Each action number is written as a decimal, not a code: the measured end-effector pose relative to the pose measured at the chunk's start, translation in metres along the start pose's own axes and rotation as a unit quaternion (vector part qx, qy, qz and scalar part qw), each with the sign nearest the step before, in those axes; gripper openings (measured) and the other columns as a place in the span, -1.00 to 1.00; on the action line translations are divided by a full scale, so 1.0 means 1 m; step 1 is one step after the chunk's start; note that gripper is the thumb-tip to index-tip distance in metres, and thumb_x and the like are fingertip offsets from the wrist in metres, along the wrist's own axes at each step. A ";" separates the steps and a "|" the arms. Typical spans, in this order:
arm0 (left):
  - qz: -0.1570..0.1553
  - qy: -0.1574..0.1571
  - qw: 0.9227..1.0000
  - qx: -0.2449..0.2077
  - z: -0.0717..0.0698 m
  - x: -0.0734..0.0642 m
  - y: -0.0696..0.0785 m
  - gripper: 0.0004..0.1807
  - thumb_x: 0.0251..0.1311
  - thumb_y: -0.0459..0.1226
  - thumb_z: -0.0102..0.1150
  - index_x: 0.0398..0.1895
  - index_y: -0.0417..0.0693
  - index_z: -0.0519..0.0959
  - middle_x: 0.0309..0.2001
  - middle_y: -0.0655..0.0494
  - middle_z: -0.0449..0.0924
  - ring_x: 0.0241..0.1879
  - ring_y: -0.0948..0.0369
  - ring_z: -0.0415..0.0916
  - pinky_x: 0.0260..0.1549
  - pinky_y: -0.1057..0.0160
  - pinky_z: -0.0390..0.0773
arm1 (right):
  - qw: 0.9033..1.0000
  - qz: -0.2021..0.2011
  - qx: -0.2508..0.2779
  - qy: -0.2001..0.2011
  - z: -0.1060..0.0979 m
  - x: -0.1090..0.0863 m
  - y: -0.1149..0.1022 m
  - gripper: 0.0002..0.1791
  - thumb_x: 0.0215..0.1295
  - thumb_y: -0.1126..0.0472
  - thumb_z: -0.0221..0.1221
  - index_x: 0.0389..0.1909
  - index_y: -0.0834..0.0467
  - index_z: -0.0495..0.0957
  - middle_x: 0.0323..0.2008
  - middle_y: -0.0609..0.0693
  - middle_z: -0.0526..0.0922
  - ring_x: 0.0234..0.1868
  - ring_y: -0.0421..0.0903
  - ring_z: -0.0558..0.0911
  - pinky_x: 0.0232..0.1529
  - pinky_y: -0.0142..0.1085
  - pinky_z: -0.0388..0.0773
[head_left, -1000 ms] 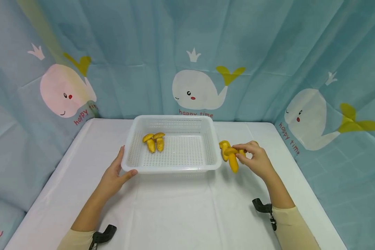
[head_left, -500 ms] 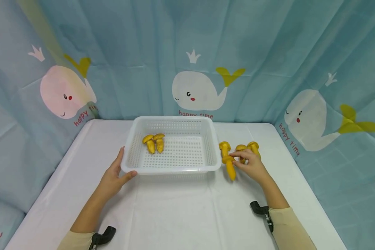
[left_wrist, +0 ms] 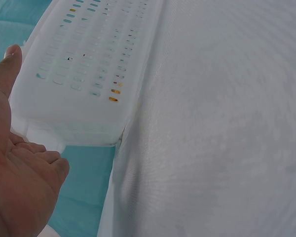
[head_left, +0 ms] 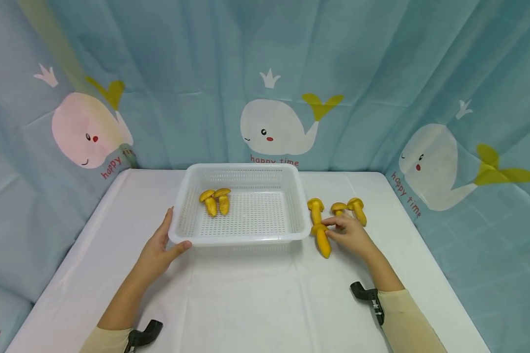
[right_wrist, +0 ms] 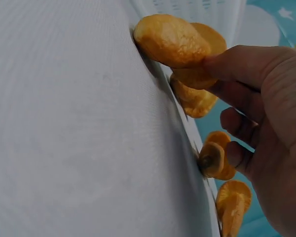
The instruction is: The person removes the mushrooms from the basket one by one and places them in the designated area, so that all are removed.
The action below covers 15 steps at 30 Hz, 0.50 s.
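A white plastic basket [head_left: 247, 240] stands on the table with two yellow mushrooms [head_left: 223, 202] side by side in its left part. My left hand [head_left: 156, 252] holds the basket's near left corner, thumb at the front rim and fingers along the left side. Just right of the basket, my right hand [head_left: 349, 238] pinches a yellow mushroom [head_left: 323, 243] near its cap between thumb and forefinger. That mushroom's stem points toward me and appears to rest on the cloth in the right wrist view. Behind its cap lies another mushroom [head_left: 315, 210].
Two more mushrooms lie beyond my right hand, one partly hidden mushroom [head_left: 338, 208] and one farther right [head_left: 357, 212]. A white cloth [head_left: 247, 299] covers the table. Blue curtains [head_left: 194, 122] with whale prints stand close behind and at both sides.
My right hand has brought the pinched mushroom nearer to me and slightly left, down to the cloth, uncovering mushrooms behind it. The left hand and basket have hardly moved.
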<state>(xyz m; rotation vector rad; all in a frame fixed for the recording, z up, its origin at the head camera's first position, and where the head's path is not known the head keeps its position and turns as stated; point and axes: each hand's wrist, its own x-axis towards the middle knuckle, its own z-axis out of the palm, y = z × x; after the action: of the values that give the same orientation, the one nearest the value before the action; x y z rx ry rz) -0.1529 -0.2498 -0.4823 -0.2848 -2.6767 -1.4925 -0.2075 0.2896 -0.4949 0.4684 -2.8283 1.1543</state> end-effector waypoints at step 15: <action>-0.002 -0.003 1.000 -0.006 0.000 0.000 -0.001 0.21 0.23 -0.15 0.45 0.64 0.48 -0.30 0.67 0.26 -0.31 0.63 -0.16 -0.30 0.39 -0.49 -0.03 | 1.000 0.012 -0.001 -0.017 0.004 -0.002 0.003 -0.70 0.34 0.21 0.36 0.08 0.02 0.73 -0.07 -0.02 0.68 -0.07 -0.09 0.58 0.04 -0.20 0.62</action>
<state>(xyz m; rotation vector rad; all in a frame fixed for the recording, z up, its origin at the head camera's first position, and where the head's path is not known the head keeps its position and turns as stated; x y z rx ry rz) -0.1534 -0.2500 -0.4828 -0.2847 -2.6754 -1.5111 -0.2061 0.2896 -0.5005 0.4605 -2.8708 1.1571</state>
